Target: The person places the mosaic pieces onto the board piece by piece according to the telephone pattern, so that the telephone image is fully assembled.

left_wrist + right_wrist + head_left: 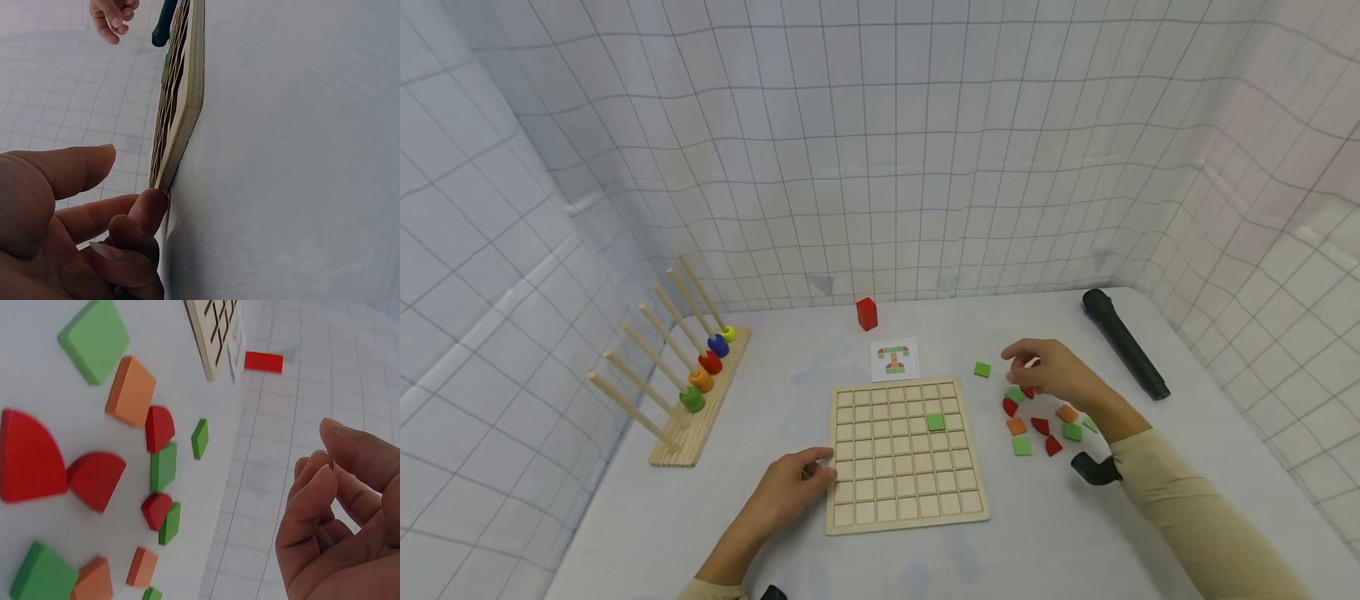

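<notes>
A square wooden grid board (907, 532) lies on the white table, with one green square tile (936, 422) in a cell at its upper right. My left hand (793, 487) is at the board's left edge; in the left wrist view a fingertip (152, 209) touches the board's side, thumb apart. My right hand (1048, 368) hovers over loose tiles, its fingers bent loosely with nothing seen between them. Beneath and around it lie red quarter-round pieces (31, 456), orange tiles (132, 392) and green tiles (97, 340). A separate green tile (982, 369) lies left of that hand.
A printed pattern card (882, 372) lies behind the board, with a red block (867, 314) beyond. At left stands a wooden peg rack (658, 454) with coloured beads. A black microphone-like object (1123, 343) lies at right. Grid-patterned cloth walls (880, 167) enclose the table.
</notes>
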Demonstrator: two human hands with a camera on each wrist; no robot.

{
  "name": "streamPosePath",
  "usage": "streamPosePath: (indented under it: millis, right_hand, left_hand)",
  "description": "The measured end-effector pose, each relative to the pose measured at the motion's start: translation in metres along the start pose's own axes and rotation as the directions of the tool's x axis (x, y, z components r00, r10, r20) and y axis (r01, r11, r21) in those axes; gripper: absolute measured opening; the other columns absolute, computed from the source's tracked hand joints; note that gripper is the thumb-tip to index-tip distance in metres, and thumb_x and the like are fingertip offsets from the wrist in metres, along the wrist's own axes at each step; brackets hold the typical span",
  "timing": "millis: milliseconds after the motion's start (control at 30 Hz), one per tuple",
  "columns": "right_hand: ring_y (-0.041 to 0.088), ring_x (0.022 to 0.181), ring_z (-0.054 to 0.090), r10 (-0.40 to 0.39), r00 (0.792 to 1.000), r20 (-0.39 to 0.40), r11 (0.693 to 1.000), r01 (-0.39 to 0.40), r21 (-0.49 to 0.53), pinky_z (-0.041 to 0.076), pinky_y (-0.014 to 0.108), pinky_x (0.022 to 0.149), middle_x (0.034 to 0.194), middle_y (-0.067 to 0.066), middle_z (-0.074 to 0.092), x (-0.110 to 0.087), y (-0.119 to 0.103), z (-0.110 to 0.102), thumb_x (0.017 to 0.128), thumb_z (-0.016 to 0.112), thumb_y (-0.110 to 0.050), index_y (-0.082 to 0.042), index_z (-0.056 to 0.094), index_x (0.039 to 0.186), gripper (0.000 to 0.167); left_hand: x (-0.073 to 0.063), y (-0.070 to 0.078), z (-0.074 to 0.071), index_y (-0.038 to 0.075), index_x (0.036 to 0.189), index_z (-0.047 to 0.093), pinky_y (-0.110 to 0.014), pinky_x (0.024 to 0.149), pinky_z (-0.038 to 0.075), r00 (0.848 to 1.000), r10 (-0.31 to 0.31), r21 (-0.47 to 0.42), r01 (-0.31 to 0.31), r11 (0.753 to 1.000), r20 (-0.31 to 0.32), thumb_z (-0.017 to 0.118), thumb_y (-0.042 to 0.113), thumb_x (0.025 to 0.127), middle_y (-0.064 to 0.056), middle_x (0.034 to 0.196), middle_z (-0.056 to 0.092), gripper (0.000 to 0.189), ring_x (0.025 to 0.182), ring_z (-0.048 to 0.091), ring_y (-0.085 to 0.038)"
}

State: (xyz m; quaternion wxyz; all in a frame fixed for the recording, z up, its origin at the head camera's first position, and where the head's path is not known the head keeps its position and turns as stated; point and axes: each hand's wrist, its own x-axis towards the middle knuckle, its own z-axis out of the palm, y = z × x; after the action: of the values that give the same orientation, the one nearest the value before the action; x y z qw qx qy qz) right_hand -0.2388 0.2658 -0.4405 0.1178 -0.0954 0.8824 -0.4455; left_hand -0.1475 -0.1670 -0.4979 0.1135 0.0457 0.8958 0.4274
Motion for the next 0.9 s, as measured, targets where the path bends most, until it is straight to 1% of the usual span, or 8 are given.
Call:
streamPosePath:
  millis: [67,167,300,367,500,667,800,900]
  right_hand:
    - [0.03,0.083,0.059,0.012,1.0,0.006,1.0,-0.012,0.011,0.056,0.039,0.069,0.109,0.015,0.059,-0.002,0.006,-0.01,0.097,0.068,-0.016,0.001,0.059,0.134,0.042]
    - [0.032,0.08,0.059,0.022,0.999,0.025,0.999,-0.023,0.037,0.055,0.037,0.067,0.113,0.018,0.058,-0.004,0.013,-0.021,0.097,0.067,-0.015,0.003,0.057,0.136,0.044]
    - [0.033,0.078,0.06,0.031,0.999,0.035,0.999,-0.032,0.04,0.055,0.035,0.067,0.112,0.019,0.057,-0.001,0.025,-0.028,0.096,0.067,-0.012,0.004,0.056,0.136,0.045]
    - [0.032,0.08,0.06,0.044,0.998,0.04,0.999,-0.045,0.029,0.055,0.034,0.067,0.111,0.019,0.056,0.001,0.03,-0.029,0.096,0.067,-0.01,0.005,0.057,0.136,0.043]
    - [0.026,0.077,0.057,0.076,0.994,0.075,0.997,-0.077,0.01,0.052,0.031,0.066,0.111,0.017,0.055,0.004,0.039,-0.027,0.095,0.066,-0.008,0.004,0.058,0.135,0.042]
    - [0.023,0.072,0.053,0.106,0.988,0.109,0.994,-0.102,-0.039,0.049,0.032,0.065,0.109,0.014,0.058,0.007,0.046,-0.024,0.094,0.069,-0.011,-0.001,0.062,0.133,0.041]
    - [0.023,0.078,0.054,0.131,0.986,0.103,0.988,-0.121,-0.094,0.05,0.033,0.067,0.109,0.012,0.059,0.009,0.048,-0.019,0.093,0.07,-0.011,-0.004,0.065,0.13,0.037]
    - [0.023,0.082,0.054,0.142,0.985,0.102,0.981,-0.127,-0.146,0.052,0.032,0.068,0.111,0.013,0.06,0.011,0.048,-0.015,0.092,0.07,-0.009,-0.004,0.067,0.128,0.037]
  left_hand:
    - [0.0,-0.001,0.0,0.003,0.125,0.071,-0.026,0.059,0.044,1.0,0.002,-0.008,-0.002,1.0,0.002,0.072,0.02,0.094,0.002,0.083,0.063,0.035,0.071,0.054,-0.013]
    - [0.001,-0.003,0.0,0.003,0.125,0.07,-0.026,0.059,0.045,1.0,0.004,-0.011,-0.004,1.0,0.009,0.073,0.02,0.094,0.001,0.083,0.063,0.036,0.071,0.054,-0.014]
    - [0.001,-0.004,0.0,0.003,0.126,0.07,-0.027,0.06,0.044,1.0,-0.006,-0.01,0.006,1.0,0.014,0.073,0.021,0.093,0.001,0.084,0.063,0.037,0.072,0.054,-0.014]
    - [0.0,-0.004,-0.001,0.004,0.126,0.07,-0.026,0.061,0.044,1.0,-0.007,-0.003,0.007,1.0,0.012,0.075,0.02,0.092,0.002,0.084,0.063,0.038,0.073,0.054,-0.013]
    - [0.0,-0.003,-0.002,0.003,0.127,0.069,-0.026,0.06,0.044,1.0,-0.002,0.003,0.002,1.0,0.01,0.078,0.016,0.087,0.002,0.083,0.063,0.043,0.071,0.054,-0.013]
    - [0.001,-0.003,-0.001,0.002,0.129,0.067,-0.025,0.057,0.043,1.0,0.007,0.026,-0.008,1.0,0.008,0.08,0.013,0.083,0.004,0.08,0.063,0.049,0.068,0.054,-0.012]
    - [0.001,-0.005,0.0,0.001,0.13,0.066,-0.024,0.057,0.042,0.999,0.032,0.028,-0.033,0.999,0.018,0.082,0.01,0.079,0.004,0.079,0.062,0.054,0.067,0.053,-0.012]
    - [0.001,-0.005,0.0,0.001,0.13,0.066,-0.024,0.057,0.042,0.999,0.042,0.025,-0.042,0.999,0.03,0.083,0.009,0.077,0.004,0.079,0.062,0.056,0.067,0.053,-0.013]
